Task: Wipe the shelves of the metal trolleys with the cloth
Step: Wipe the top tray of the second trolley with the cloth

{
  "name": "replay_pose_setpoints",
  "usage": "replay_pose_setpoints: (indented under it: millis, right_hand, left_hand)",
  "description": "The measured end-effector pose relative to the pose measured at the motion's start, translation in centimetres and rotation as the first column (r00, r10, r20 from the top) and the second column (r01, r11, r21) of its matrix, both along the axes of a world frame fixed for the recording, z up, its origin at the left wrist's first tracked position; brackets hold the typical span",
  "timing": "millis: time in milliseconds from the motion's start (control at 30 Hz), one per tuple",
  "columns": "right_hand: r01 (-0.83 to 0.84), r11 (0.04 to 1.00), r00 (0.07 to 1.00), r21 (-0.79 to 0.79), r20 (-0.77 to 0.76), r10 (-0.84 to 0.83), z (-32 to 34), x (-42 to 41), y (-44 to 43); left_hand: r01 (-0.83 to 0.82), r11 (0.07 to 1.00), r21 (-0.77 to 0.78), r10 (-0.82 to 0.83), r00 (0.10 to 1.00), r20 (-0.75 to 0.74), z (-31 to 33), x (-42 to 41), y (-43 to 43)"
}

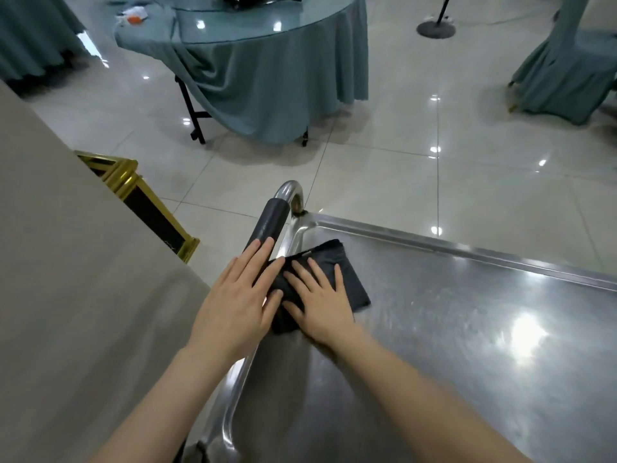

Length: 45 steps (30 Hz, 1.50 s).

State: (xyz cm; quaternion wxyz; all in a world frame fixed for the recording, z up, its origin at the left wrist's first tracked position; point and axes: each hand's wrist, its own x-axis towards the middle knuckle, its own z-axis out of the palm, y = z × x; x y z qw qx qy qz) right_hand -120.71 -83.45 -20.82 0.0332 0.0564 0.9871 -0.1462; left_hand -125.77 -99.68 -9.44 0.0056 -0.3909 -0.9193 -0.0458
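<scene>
A folded dark grey cloth (347, 272) lies on the top shelf (467, 329) of a metal trolley, close to the shelf's far left corner. My right hand (320, 300) lies flat on the cloth with its fingers spread. My left hand (238, 302) is flat too, over the trolley's left rim, with its fingertips touching the cloth's left edge and the black sleeve of the trolley handle (267, 225). The cloth's near left part is hidden under both hands.
A beige wall with a gold-trimmed base (140, 202) stands close on the left. A round table with a teal cloth (267, 78) is ahead on the shiny tiled floor. A covered chair (567, 71) and a stand base (435, 29) are at the far right.
</scene>
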Motion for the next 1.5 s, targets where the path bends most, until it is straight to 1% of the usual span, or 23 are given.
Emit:
replay_pose_setpoints:
  millis: [100, 167, 233, 300, 400, 500, 567, 600, 667, 767, 800, 900, 967, 1067, 1133, 1200, 1233, 1300, 1400, 1500]
  right_hand:
    - [-0.221, 0.975, 0.975, -0.030, -0.031, 0.220, -0.7, 5.6, -2.9]
    - [-0.258, 0.965, 0.966, -0.040, -0.019, 0.257, -1.1, 5.6, -2.9]
    - [-0.187, 0.982, 0.982, -0.029, -0.014, 0.187, -1.0, 2.7, -1.3]
    - [-0.058, 0.998, 0.998, -0.009, -0.025, 0.058, -0.8, -1.8, 1.6]
    - [0.068, 0.997, 0.998, 0.026, 0.005, -0.068, -0.8, -6.8, 5.7]
    - [0.083, 0.996, 0.996, 0.038, -0.010, -0.083, -1.5, -6.7, 6.8]
    - [0.097, 0.994, 0.995, 0.049, -0.011, -0.096, -1.6, -4.2, 7.5]
    - [0.108, 0.993, 0.994, 0.056, -0.004, -0.108, -1.6, -2.7, 8.3]
    - [0.180, 0.982, 0.983, 0.066, 0.012, -0.181, -1.3, 0.8, 11.0]
    - [0.354, 0.931, 0.934, 0.087, 0.021, -0.357, -1.0, 6.6, 16.6]
    - [0.393, 0.913, 0.917, 0.106, 0.030, -0.398, -1.0, 8.2, 18.1]
    - [0.441, 0.888, 0.890, 0.131, 0.068, -0.451, -1.0, 9.9, 20.0]
    - [0.412, 0.903, 0.906, 0.124, 0.048, -0.420, -1.1, 7.8, 19.0]
    - [0.208, 0.972, 0.977, 0.111, 0.029, -0.213, -1.3, 1.1, 15.7]
    - [0.089, 0.991, 0.995, 0.098, 0.026, -0.092, -1.2, -3.1, 13.7]
    - [0.034, 0.996, 0.999, 0.080, 0.026, -0.036, -1.1, -4.8, 13.5]
    - [0.036, 0.996, 0.999, 0.082, 0.020, -0.037, -1.1, -4.4, 14.3]
    - [0.105, 0.989, 0.994, 0.105, 0.005, -0.106, -1.1, -1.3, 16.9]
    - [0.284, 0.949, 0.958, 0.137, 0.012, -0.288, -1.2, 6.8, 22.6]
    - [0.479, 0.866, 0.870, 0.142, 0.053, -0.490, -0.9, 15.4, 28.0]
  left_hand:
    - [0.002, 0.999, -0.033, -0.002, 1.000, 0.001, 0.4, 0.3, -0.1]
    - [0.008, 0.999, -0.040, -0.008, 1.000, 0.000, 0.4, 0.6, -0.3]
    - [0.008, 0.999, -0.038, -0.008, 1.000, 0.004, 0.3, 0.7, -0.7]
    - [0.006, 0.999, -0.049, -0.007, 1.000, -0.019, 0.1, 0.9, -0.9]
    - [0.015, 0.992, -0.126, -0.022, 0.998, -0.052, 0.1, 0.7, -0.5]
    - [-0.021, 0.989, -0.143, -0.002, 0.987, -0.163, 0.0, 0.6, 0.9]
    - [-0.071, 0.994, -0.077, 0.054, 0.978, -0.201, -0.7, 1.2, 2.7]
    - [-0.098, 0.995, -0.036, 0.089, 0.977, -0.192, -1.3, 1.7, 3.9]
    - [-0.111, 0.994, 0.007, 0.111, 0.988, -0.110, -3.0, 2.8, 6.8]
    - [-0.089, 0.996, 0.007, 0.087, 0.985, 0.148, -7.0, 4.7, 10.9]
    - [-0.093, 0.996, -0.019, 0.095, 0.975, 0.199, -8.5, 5.2, 11.8]
    - [-0.112, 0.989, -0.096, 0.129, 0.971, 0.201, -11.7, 6.5, 12.8]
    - [-0.134, 0.988, -0.080, 0.147, 0.972, 0.183, -12.1, 6.7, 12.8]
    - [-0.128, 0.990, -0.054, 0.135, 0.977, 0.165, -12.2, 6.6, 12.8]
    - [-0.135, 0.989, -0.067, 0.144, 0.978, 0.153, -12.3, 6.5, 12.9]
    - [-0.140, 0.986, -0.087, 0.152, 0.978, 0.145, -12.4, 6.4, 12.9]
    - [-0.139, 0.987, -0.083, 0.151, 0.977, 0.150, -12.5, 6.4, 12.8]
    - [-0.128, 0.987, -0.093, 0.142, 0.977, 0.159, -12.5, 6.4, 12.7]
    - [-0.135, 0.988, -0.068, 0.145, 0.976, 0.165, -12.2, 6.5, 12.8]
    - [-0.135, 0.989, -0.064, 0.144, 0.975, 0.170, -12.0, 6.7, 12.9]
